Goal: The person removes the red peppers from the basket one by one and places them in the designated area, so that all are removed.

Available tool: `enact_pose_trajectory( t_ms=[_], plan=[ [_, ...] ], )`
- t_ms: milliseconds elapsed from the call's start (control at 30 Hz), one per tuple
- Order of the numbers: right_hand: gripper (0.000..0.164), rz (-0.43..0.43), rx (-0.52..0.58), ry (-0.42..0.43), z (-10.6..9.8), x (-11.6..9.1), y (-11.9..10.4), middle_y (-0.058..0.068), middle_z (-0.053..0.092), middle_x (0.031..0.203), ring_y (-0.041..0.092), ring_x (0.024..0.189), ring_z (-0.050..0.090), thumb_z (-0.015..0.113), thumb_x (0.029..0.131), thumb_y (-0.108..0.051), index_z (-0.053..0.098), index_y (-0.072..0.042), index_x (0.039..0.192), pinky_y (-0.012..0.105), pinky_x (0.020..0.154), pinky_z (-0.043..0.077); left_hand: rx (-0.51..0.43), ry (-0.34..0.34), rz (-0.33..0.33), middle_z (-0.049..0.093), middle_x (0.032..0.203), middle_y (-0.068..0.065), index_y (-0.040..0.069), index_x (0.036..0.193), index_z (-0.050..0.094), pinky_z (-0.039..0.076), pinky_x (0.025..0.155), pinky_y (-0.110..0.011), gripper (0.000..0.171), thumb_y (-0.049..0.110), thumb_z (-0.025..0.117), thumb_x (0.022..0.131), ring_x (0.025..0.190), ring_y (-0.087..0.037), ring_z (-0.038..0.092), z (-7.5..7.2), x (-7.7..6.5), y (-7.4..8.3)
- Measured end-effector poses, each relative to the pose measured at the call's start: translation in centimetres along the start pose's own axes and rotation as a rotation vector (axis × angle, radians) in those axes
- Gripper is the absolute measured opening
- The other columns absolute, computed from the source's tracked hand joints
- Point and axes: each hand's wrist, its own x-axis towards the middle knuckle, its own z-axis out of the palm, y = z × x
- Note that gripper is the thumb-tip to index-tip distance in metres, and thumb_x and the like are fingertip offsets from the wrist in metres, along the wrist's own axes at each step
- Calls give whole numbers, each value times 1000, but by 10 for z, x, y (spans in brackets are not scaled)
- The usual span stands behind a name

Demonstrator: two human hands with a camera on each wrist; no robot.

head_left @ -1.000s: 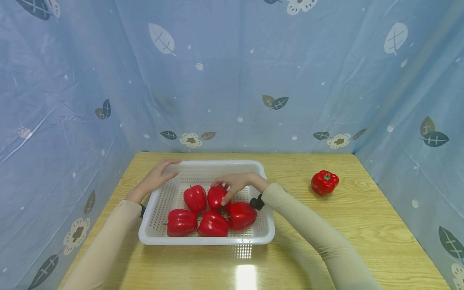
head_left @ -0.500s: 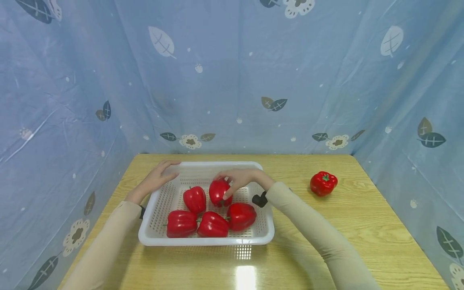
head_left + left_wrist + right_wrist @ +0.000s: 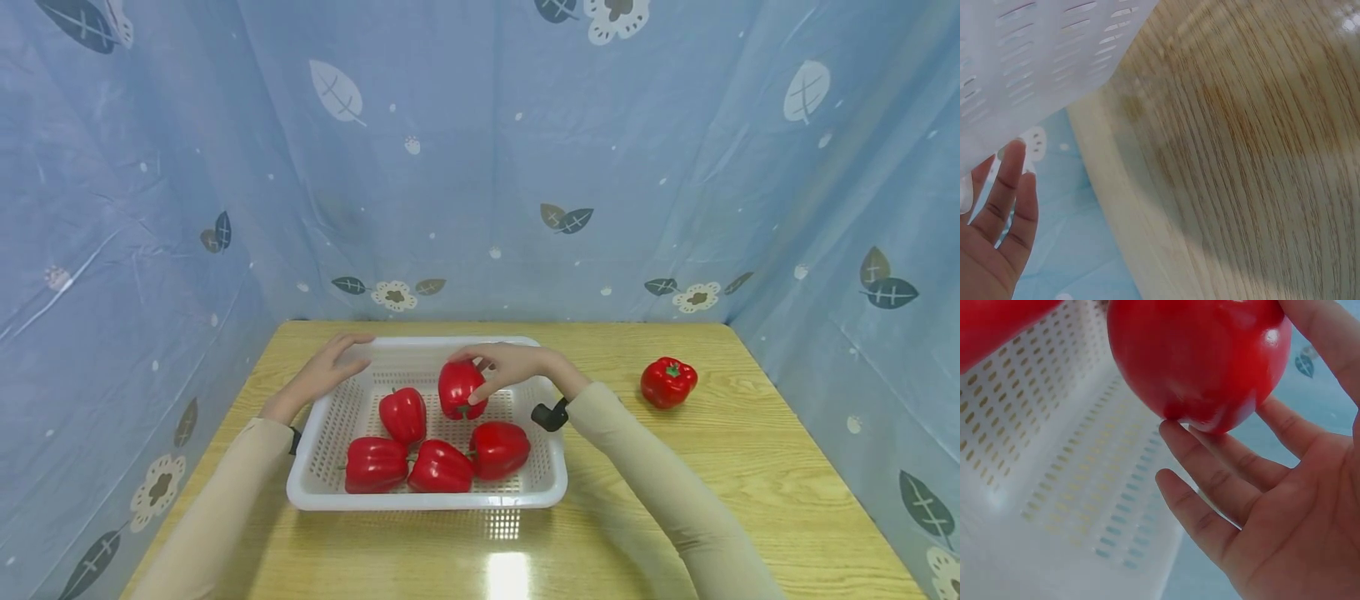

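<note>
My right hand [image 3: 513, 367] holds a red bell pepper [image 3: 461, 385] above the basket's back half, thumb on one side and fingers on the other. In the right wrist view this pepper [image 3: 1197, 356] hangs with its rounded end over the fingertips. At the back left corner of the white basket [image 3: 450, 501], my left hand [image 3: 324, 369] rests with thumb and fingers spread apart. In the left wrist view, fairly straight fingers [image 3: 1013, 206] lie by the basket's slotted outer wall [image 3: 1041, 56]. Below the held pepper lie several red bell peppers, including one [image 3: 402, 415] to its left.
Another red bell pepper [image 3: 668, 382] stands on the wooden table [image 3: 675, 500], right of the basket. A patterned blue curtain [image 3: 450, 167] closes off the back and both sides.
The right hand has gripped the pepper and raised it up and slightly right, away from the other peppers. The left hand stays at the basket corner.
</note>
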Motion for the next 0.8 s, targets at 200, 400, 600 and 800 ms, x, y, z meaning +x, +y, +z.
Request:
enact_pose_trajectory(
  t_ms=[200,400,600,800],
  plan=[
    [67,7,3,59,-4,-13,-4,3,44,137,24,120,44,72,80,-29,41,-14,138,43,99,42,-2,-3,-2,34,143,-15,19,136,45,30,98,-65,51,42,54,92,129,-39,32,0,0,-1],
    [69,4,46,111,-9,-26,-4,3,44,136,25,121,44,72,80,-28,40,-14,138,40,97,43,-7,-4,2,33,143,-16,18,137,44,31,97,-65,52,42,54,92,129,-39,32,1,0,-3],
    [71,12,68,171,-15,-39,-1,1,42,139,26,121,44,74,79,-30,39,-16,140,43,97,42,-9,-7,2,33,143,-17,16,137,43,30,98,-65,52,41,54,92,130,-40,31,1,-1,-2],
    [73,15,69,231,-20,-52,3,-1,43,138,25,121,45,75,77,-33,40,-19,139,42,94,45,-14,0,1,34,142,-15,17,136,44,31,99,-64,52,42,55,92,130,-38,32,0,-1,1]
  ],
)
